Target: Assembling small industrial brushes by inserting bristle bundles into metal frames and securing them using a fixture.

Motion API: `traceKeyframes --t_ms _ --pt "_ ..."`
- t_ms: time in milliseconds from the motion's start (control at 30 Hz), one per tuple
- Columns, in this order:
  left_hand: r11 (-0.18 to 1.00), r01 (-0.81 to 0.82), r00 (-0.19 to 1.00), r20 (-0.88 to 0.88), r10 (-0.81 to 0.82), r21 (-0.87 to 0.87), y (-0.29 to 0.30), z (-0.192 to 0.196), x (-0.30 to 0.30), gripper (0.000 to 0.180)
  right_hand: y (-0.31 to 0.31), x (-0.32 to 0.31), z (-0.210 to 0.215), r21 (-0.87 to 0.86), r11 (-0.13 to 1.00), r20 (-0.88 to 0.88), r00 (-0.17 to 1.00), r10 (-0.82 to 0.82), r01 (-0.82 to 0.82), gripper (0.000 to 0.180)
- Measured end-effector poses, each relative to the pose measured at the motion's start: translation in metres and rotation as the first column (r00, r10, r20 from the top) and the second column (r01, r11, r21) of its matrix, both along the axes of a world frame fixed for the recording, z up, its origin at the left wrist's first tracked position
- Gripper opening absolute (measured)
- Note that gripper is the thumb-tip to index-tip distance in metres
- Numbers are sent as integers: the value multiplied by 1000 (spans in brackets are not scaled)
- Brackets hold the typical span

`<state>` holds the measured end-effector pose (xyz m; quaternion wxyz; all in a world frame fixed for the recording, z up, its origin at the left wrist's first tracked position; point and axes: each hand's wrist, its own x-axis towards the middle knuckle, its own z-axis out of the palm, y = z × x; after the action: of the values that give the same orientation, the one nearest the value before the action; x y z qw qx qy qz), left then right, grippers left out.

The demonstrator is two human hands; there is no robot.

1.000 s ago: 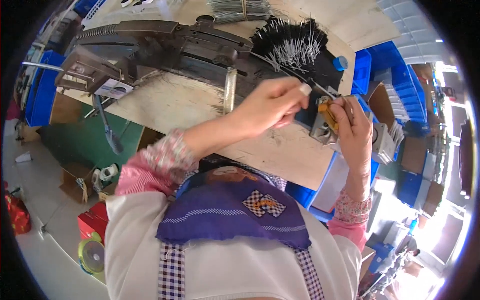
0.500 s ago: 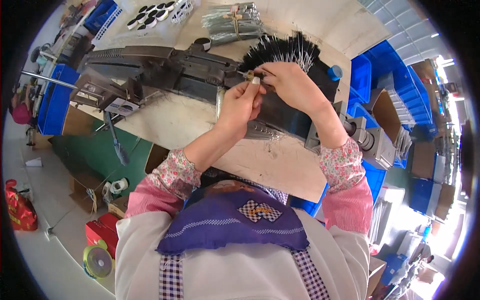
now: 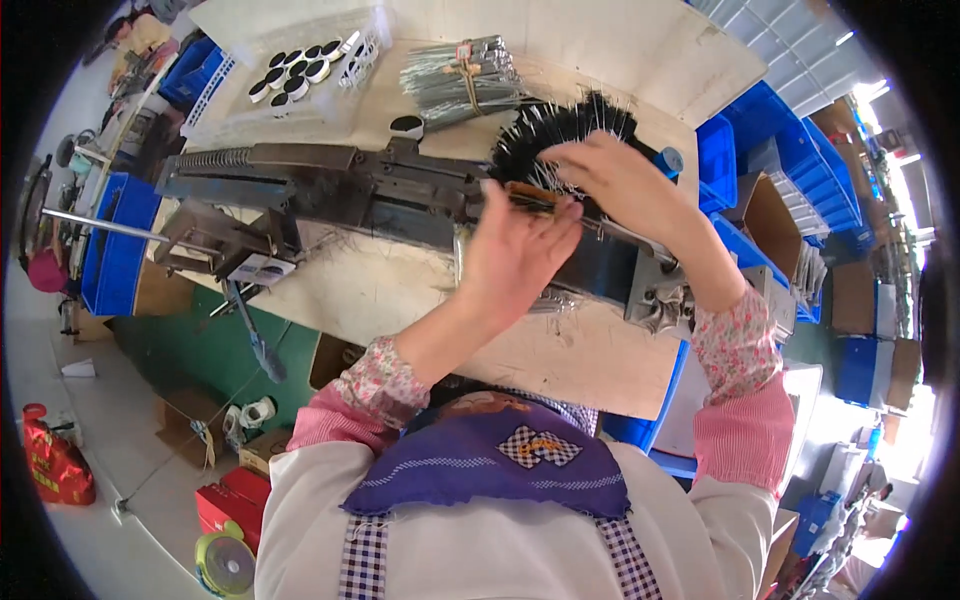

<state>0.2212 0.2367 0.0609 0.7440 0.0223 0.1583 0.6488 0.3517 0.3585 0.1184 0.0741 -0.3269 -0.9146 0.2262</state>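
Left hand (image 3: 522,252), fingers extended against an amber block (image 3: 531,192), grip unclear, right hand (image 3: 628,188), loosely curled over black wire-stemmed brushes (image 3: 540,130) on the bench (image 3: 560,350), hold indiscernible, translucent tray (image 3: 332,108) containing black-topped white discs (image 3: 317,69).

Dull metal machine (image 3: 400,190), wooden tabletop (image 3: 560,350)
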Motion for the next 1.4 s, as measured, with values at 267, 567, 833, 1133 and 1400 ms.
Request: traceKeyframes --t_ms 267,567,833,1133,1400 --pt "999 -42 995 89 41 4 -9 5 -24 70 -59 -16 -1 373 926 -228 963 146 -52 28" --pt "993 -111 994 -5 111 51 -15 -6 -20 59 -32 -18 -10 74 993 -297 953 -65 91 12" --pt "995 -105 987 -119 104 3 -16 -3 -17 59 -41 -24 -4 300 954 -254 966 54 26 14" --pt "995 -101 994 -37 102 15 -16 -5 -22 54 -64 -20 0 543 839 -251 944 215 -47 31" --pt "983 -184 978 -101 183 -5 -20 -1 -19 62 -32 -19 -1 301 952 -299 953 44 50 13"
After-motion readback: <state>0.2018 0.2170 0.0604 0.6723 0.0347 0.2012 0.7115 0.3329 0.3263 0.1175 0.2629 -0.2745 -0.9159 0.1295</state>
